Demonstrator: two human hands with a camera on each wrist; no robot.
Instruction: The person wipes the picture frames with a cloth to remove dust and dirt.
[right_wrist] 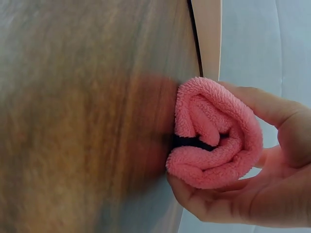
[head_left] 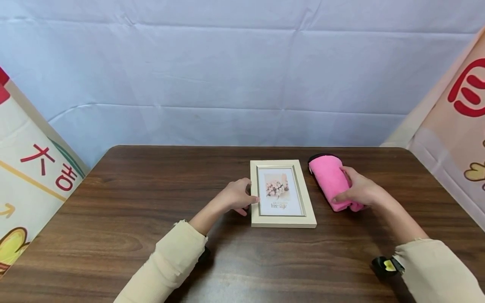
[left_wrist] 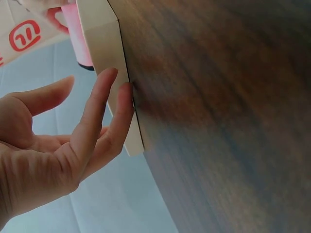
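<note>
A cream picture frame (head_left: 283,221) lies flat on the table, a flower print with lettering behind its front. Beside its left edge is my left hand (head_left: 236,195), the thumb above the border. In the left wrist view, fingertips of the left hand (left_wrist: 63,141) touch the frame's side (left_wrist: 104,48), while the thumb stands apart from it. To the right of the frame, a rolled pink towel (head_left: 329,176) lies slantwise, black showing at its far end. My right hand (head_left: 361,189) grips its near end. The right wrist view shows the roll's fuzzy spiral end (right_wrist: 218,141) between thumb and fingers of the right hand (right_wrist: 272,194).
The dark wood table (head_left: 151,189) extends around both things. A pale blue cloth (head_left: 212,84) hangs behind it, with printed banners at the left (head_left: 38,193) and right (head_left: 451,130). A black wrist device (head_left: 384,266) shows by the right sleeve.
</note>
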